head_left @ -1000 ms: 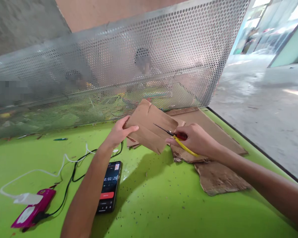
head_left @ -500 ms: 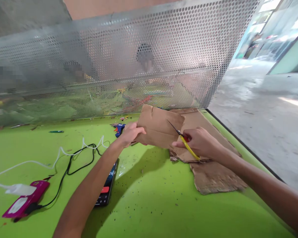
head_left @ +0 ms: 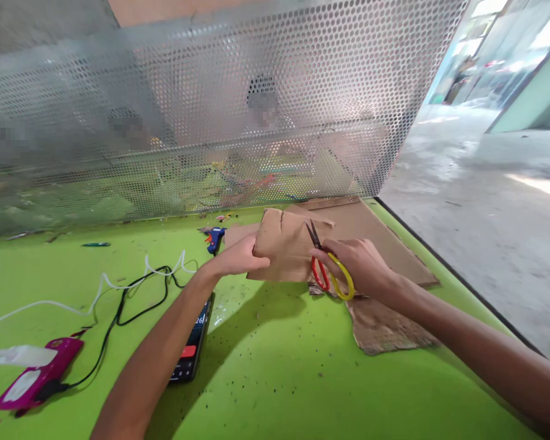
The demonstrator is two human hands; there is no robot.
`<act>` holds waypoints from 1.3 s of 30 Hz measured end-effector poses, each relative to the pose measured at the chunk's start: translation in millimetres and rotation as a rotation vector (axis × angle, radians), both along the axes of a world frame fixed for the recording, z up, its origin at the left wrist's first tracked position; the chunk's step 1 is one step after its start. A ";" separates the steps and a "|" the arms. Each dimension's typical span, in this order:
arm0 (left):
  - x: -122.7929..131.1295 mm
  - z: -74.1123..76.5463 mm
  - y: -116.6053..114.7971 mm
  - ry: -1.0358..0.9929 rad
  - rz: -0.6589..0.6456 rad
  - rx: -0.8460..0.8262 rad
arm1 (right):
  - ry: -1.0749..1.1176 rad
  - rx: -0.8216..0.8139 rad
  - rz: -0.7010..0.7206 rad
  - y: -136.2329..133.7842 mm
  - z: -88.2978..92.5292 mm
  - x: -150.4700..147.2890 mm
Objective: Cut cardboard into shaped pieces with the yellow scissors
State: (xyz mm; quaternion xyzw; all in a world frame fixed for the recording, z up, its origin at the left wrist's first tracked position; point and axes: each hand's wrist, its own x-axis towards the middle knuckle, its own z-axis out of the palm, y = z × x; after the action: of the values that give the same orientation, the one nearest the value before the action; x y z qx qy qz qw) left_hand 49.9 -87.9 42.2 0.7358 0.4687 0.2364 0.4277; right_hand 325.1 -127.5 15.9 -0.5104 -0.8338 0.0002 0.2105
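While the left hand (head_left: 244,255) pinches a cardboard piece (head_left: 286,247) by its left edge, above the green table (head_left: 266,391), the right hand (head_left: 364,260), apart from it, grips scissors (head_left: 316,239) near the pivot, blades slightly parted. Good handling, by judgement: card kept steady, left hand clear of the blades. Scissors: tips upward, slightly left, away from the wearer; long axis running from loops to tips. Card: long axis seemingly crosswise. Outward: cardboard sheet (head_left: 385,241), right; blue glue gun (head_left: 216,239), left; perforated screen (head_left: 330,79), rear.
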 end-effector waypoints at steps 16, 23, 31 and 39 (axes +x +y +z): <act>-5.6 0.2 11.7 -0.208 0.276 0.035 | 1.095 -0.968 0.196 0.1 -16.9 -25.3; -34.9 25.0 13.7 -0.203 0.265 0.081 | 1.214 -0.810 0.231 -3.5 9.5 -7.1; -35.8 36.6 4.3 0.123 -0.013 0.118 | 1.158 -0.399 0.021 -8.4 26.9 -7.7; -1.7 42.4 -22.6 0.198 -0.256 -0.055 | 0.914 -0.549 0.194 -16.5 19.5 -12.9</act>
State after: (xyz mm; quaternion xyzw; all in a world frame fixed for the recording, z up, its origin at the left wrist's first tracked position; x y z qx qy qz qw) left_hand 48.2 -110.5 84.6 0.7973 0.4174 0.0934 0.4260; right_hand 312.3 -144.0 35.4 -0.4151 -0.6700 0.4594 0.4095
